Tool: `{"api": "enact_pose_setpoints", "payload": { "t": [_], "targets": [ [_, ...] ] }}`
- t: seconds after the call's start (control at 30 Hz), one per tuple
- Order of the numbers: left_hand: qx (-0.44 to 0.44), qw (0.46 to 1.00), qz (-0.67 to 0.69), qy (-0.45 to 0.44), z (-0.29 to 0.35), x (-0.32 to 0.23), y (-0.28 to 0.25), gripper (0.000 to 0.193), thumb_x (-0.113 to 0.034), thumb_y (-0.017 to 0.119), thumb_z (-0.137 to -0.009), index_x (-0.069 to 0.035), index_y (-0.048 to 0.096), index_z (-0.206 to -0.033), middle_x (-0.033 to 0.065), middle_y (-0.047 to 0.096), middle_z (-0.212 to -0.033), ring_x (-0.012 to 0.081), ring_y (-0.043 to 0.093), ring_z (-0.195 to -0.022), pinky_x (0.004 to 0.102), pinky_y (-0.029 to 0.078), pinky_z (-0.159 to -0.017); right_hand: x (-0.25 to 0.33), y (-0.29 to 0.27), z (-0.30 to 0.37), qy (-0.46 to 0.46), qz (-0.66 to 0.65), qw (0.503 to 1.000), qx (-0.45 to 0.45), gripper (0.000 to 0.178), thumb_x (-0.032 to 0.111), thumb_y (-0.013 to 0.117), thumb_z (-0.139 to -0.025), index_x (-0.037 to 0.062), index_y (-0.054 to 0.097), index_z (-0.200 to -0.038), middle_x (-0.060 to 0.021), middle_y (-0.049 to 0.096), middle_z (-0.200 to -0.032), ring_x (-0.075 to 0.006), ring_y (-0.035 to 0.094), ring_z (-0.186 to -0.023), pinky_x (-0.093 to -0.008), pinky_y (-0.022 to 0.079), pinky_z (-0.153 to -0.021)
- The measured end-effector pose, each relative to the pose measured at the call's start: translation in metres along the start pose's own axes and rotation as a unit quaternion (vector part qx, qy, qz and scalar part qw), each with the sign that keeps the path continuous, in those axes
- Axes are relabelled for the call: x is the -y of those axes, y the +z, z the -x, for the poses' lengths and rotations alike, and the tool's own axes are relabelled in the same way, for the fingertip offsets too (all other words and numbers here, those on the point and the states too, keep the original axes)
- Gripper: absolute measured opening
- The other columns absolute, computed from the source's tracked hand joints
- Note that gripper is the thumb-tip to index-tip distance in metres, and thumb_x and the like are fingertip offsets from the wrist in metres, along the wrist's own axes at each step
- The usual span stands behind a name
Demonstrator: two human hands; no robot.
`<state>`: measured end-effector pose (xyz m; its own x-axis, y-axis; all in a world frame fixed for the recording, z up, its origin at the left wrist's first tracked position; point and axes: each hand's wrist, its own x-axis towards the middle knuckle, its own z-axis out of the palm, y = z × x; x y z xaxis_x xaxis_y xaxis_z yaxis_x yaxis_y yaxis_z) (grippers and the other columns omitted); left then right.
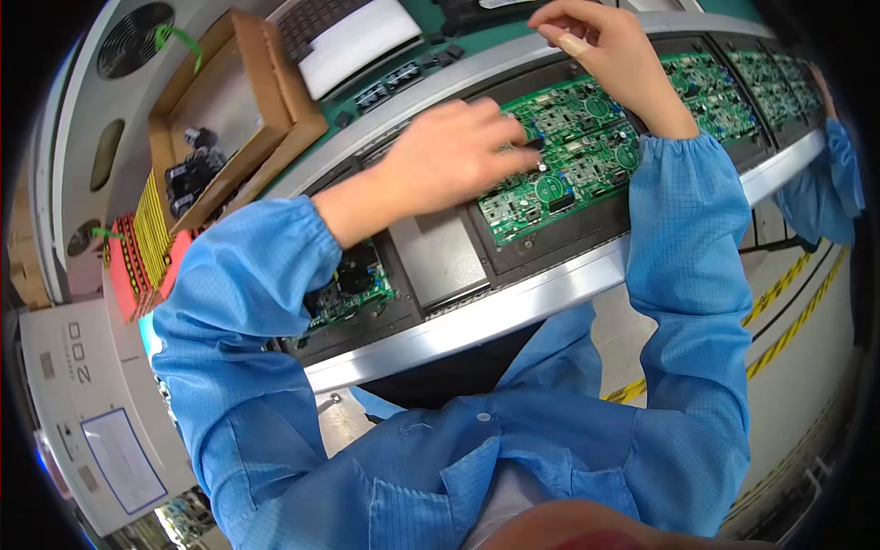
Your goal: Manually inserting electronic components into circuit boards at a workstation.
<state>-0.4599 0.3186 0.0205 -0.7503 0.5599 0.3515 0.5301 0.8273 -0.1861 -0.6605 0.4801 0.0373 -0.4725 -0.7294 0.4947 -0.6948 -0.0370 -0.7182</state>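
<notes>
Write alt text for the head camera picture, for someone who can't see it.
A person in blue sleeves works over a green circuit board on a conveyor line: the left hand presses a small dark part onto it, the right hand hovers above its far edge. A cardboard box of dark parts sits at the left; another person's sleeve shows at the right.

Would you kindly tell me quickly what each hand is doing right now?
Left hand: fingers pinched at a small dark part on the green circuit board; the grip cannot be confirmed.
Right hand: curled above the board, apparently holding nothing.
</notes>
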Motion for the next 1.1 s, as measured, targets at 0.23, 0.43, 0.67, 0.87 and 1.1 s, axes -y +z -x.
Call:
{"api": "enact_pose_setpoints", "payload": {
  "t": [0.23,0.43,0.67,0.87,1.1],
  "targets": [
    [-0.069,0.933,-0.154,-0.319,0.051,0.086,-0.023,0.038,-0.012,0.067,-0.088,-0.011,0.064,-0.125,0.0138,0.061,-0.121,0.0376,0.065,-0.103,0.0459,0.06,-0.083,-0.025,-0.001,-0.005,-0.02,0.049,0.998,0.027,0.016,0.007,0.067,-0.098,0.0056,0.072,-0.113,-0.0002,0.071,-0.091,-0.0072,0.062,-0.083,-0.0233,0.05,-0.075],
    [-0.025,0.829,-0.264,-0.492,0.086,0.151,-0.013,0.027,-0.009,0.069,-0.088,0.0,0.064,-0.112,0.0211,0.06,-0.116,0.0401,0.071,-0.096,0.0461,0.063,-0.075,0.006,0.073,-0.039,-0.11,0.091,0.99,0.003,0.02,0.01,0.069,-0.096,0.0093,0.073,-0.116,-0.0042,0.07,-0.086,-0.0122,0.062,-0.075,-0.0286,0.052,-0.07],
    [-0.025,0.833,-0.284,-0.474,0.065,0.154,-0.005,0.017,-0.006,0.066,-0.087,-0.001,0.076,-0.1,0.0202,0.068,-0.106,0.0344,0.073,-0.094,0.0395,0.065,-0.071,-0.002,0.14,-0.147,-0.158,0.323,0.933,-0.003,0.03,0.013,0.063,-0.094,0.0116,0.07,-0.123,-0.0102,0.067,-0.12,-0.033,0.065,-0.114,-0.0447,0.054,-0.097],
    [-0.073,0.833,-0.251,-0.488,0.071,0.148,-0.008,0.017,-0.004,0.066,-0.087,-0.001,0.071,-0.102,0.0182,0.067,-0.111,0.0344,0.067,-0.108,0.0424,0.064,-0.081,-0.021,0.15,-0.183,-0.172,0.297,0.939,0.038,0.034,-0.002,0.072,-0.084,0.0066,0.074,-0.116,-0.0123,0.066,-0.118,-0.0357,0.066,-0.111,-0.0445,0.054,-0.098],
    [-0.012,0.831,-0.296,-0.47,0.062,0.144,-0.012,0.02,-0.003,0.069,-0.083,-0.002,0.071,-0.102,0.0175,0.068,-0.108,0.0344,0.068,-0.104,0.0414,0.064,-0.079,-0.017,0.142,-0.179,-0.199,0.316,0.927,-0.013,0.025,0.012,0.078,-0.083,0.005,0.076,-0.107,-0.0155,0.071,-0.111,-0.0374,0.068,-0.107,-0.0457,0.055,-0.094]
  ]
}}
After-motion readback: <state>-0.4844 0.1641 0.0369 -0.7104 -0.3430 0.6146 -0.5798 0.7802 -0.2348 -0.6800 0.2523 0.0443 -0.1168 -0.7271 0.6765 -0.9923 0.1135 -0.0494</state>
